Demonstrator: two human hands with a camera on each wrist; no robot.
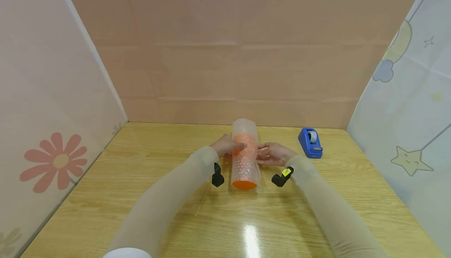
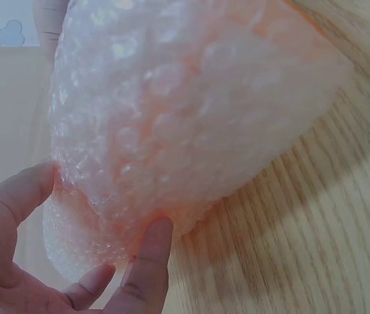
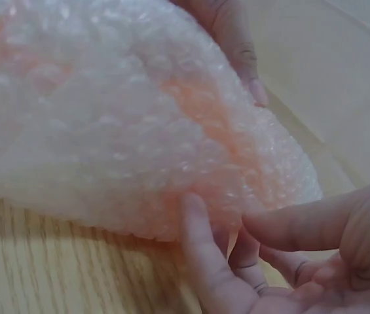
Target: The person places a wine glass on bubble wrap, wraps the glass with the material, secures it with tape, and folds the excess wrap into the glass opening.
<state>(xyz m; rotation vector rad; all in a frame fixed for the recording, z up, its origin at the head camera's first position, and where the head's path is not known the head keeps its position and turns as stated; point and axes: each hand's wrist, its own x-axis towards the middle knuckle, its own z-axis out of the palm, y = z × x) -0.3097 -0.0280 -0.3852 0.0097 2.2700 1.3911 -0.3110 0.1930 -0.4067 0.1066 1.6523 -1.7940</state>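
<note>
An orange cylinder point(image 1: 244, 185) lies on the table, wrapped in clear bubble wrap point(image 1: 244, 126) that reaches past its far end. From its left side my left hand point(image 1: 225, 145) grips the wrapped roll, thumb over the top and fingers low along the side. The left wrist view shows that thumb and the fingertips point(image 2: 156, 239) pressed against the bubbles point(image 2: 165, 124). On the opposite side, my right hand point(image 1: 274, 154) has thumb and bent fingers at the wrap's lower edge. Its thumb point(image 3: 289, 226) and index finger point(image 3: 201, 242) touch the plastic in the right wrist view.
A blue tape dispenser point(image 1: 310, 143) with a roll of tape point(image 1: 312, 136) stands on the wooden table point(image 1: 158, 148), right of the right hand. Behind the table hangs a pinkish backdrop point(image 1: 225, 66). Patterned panels point(image 1: 56, 93) flank both sides.
</note>
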